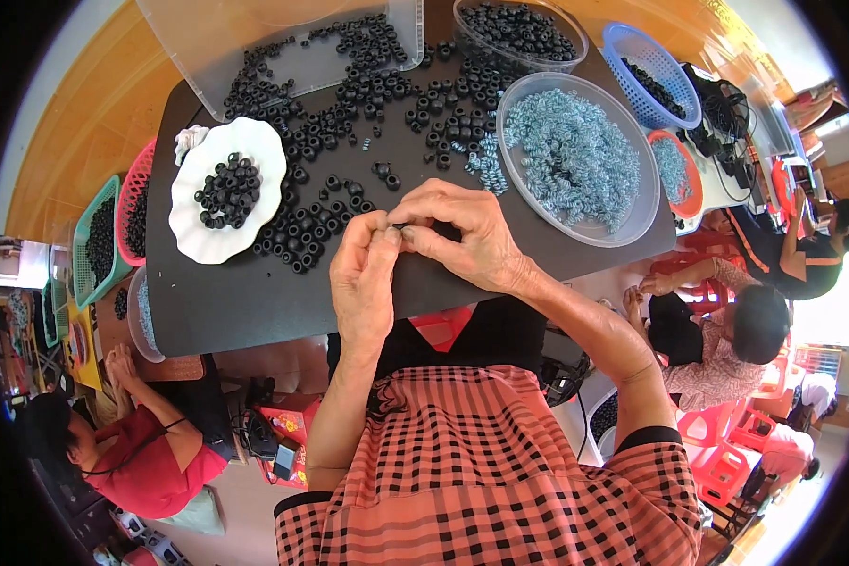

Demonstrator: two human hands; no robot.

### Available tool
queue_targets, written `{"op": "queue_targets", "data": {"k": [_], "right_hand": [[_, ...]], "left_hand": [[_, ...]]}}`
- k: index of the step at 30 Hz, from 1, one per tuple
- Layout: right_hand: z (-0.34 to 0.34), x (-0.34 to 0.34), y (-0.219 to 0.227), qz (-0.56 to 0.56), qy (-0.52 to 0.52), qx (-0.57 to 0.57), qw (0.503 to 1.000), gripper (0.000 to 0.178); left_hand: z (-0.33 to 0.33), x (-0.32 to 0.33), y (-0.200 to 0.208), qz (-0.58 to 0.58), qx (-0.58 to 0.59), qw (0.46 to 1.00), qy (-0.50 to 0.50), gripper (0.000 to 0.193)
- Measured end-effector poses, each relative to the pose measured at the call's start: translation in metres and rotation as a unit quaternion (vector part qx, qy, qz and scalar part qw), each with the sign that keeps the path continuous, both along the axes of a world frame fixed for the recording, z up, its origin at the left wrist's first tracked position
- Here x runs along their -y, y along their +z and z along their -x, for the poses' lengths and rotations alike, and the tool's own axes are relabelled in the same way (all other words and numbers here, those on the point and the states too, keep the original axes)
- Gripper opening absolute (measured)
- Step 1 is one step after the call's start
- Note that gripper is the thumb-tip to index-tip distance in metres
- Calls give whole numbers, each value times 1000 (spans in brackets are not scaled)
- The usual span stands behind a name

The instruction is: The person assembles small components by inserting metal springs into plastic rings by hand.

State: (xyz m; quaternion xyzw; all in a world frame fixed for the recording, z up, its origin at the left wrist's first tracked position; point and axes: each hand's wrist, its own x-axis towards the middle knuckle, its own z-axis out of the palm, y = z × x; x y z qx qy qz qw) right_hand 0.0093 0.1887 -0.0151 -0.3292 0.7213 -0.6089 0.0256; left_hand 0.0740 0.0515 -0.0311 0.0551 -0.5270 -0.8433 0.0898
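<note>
My left hand [361, 283] and my right hand [476, 236] meet over the near part of the dark table [255, 316]. Both are closed in a pinch, thumbs and fingertips together. A small dark bit shows between the fingertips, but the fingers hide most of it. Loose black round parts with holes [302, 226] lie just beyond and to the left of my left hand. Past my right hand, pale blue coil springs [575, 151] fill a clear round bowl [649, 193]. A small heap of loose springs [487, 165] lies against the bowl's left side.
A white scalloped plate [255, 141] at the left holds black parts. A tipped clear bin [189, 47] and a clear tub of black parts [519, 33] stand at the back. At the right is a blue basket [646, 104]. People sit on both sides.
</note>
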Motion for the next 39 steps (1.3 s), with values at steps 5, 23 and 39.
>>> {"op": "queue_targets", "data": {"k": [5, 23, 39], "right_hand": [[-6, 5, -1, -1, -21, -112, 994, 28], [-5, -3, 2, -21, -17, -45, 999, 26], [-8, 1, -7, 12, -61, -69, 996, 17]], "left_hand": [[3, 5, -1, -43, 12, 999, -27, 15], [-3, -9, 1, 77, -55, 995, 11, 19], [-5, -4, 5, 496, -126, 849, 131, 23]]}}
